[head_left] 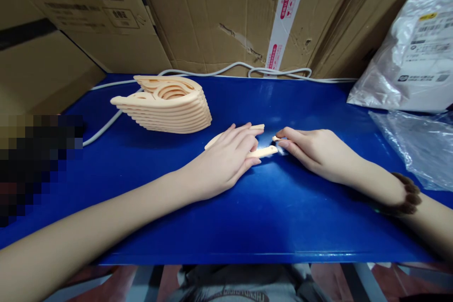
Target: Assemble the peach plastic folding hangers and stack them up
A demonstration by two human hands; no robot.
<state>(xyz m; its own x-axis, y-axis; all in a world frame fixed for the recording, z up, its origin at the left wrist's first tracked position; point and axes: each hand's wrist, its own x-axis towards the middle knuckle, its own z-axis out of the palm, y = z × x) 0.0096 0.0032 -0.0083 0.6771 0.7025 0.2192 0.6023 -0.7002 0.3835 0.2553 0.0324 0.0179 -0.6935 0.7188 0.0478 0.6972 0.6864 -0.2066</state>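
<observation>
My left hand [230, 160] lies over a flat cream-coloured piece [264, 152] on the blue table, its fingers bent across the piece and covering most of it. Two ends of the piece stick out to the right of the fingers. Just to the right, my right hand [314, 151] pinches a small cream part [275, 138] between thumb and forefinger, close to those ends. Behind and to the left stands a stack of similar cream pieces [170, 108], touched by neither hand.
The blue table [226, 226] has its front edge near my body. Cardboard boxes [212, 14] stand along the back, with a white cable [212, 74] before them. A plastic-wrapped package [414, 61] and clear plastic film [417, 146] are at the right. The far left is pixelated.
</observation>
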